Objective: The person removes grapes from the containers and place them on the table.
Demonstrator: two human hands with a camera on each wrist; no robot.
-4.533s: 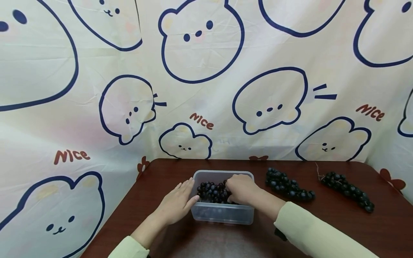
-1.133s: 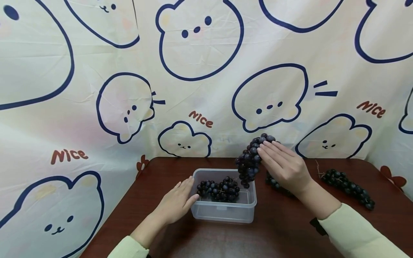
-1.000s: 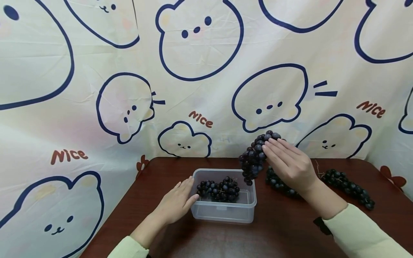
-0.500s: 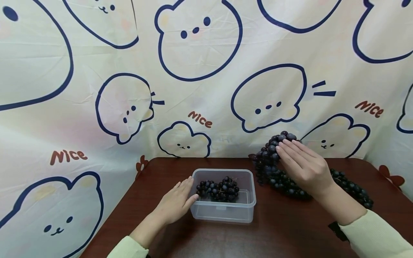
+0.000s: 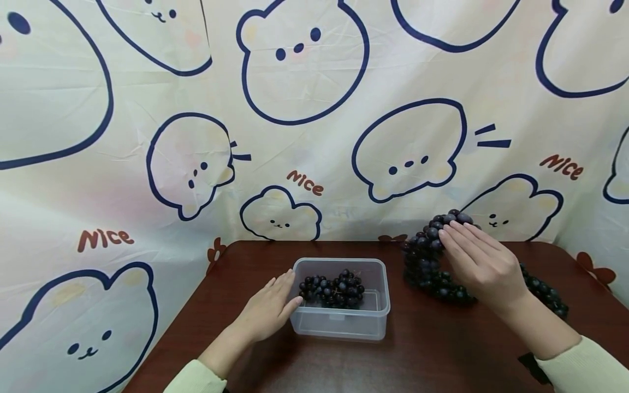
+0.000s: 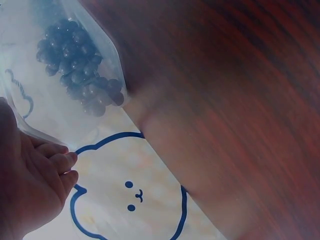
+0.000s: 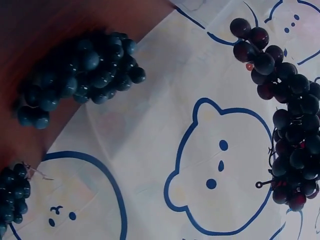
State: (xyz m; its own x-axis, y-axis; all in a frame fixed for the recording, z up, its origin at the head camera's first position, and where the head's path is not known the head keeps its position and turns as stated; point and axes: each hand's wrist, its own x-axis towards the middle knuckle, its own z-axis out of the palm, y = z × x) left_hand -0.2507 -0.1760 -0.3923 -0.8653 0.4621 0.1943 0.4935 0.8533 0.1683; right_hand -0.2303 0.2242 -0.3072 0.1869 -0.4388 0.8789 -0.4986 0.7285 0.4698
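Note:
In the head view my right hand [image 5: 484, 267] holds up a bunch of dark grapes [image 5: 422, 245], gripped near its top; the thumb is hidden behind the fingers. That bunch hangs down and overlaps another grape bunch [image 5: 454, 293] on the table. The right wrist view shows the held grapes [image 7: 295, 135] along its right edge, without the hand. My left hand [image 5: 267, 308] rests with straight fingers against the left side of a clear plastic box [image 5: 339, 326]. Inside the box lies a bunch of grapes [image 5: 339, 289], seen through the wall in the left wrist view.
A further grape bunch [image 5: 545, 292] lies at the right of the brown table [image 5: 422, 349], partly behind the right forearm. Behind the table's far edge hangs a white cloth [image 5: 334, 158] printed with bear outlines.
My right hand has come out of the box, lifted a grape bunch and carried it right, away from the box. The left hand and box stay in place.

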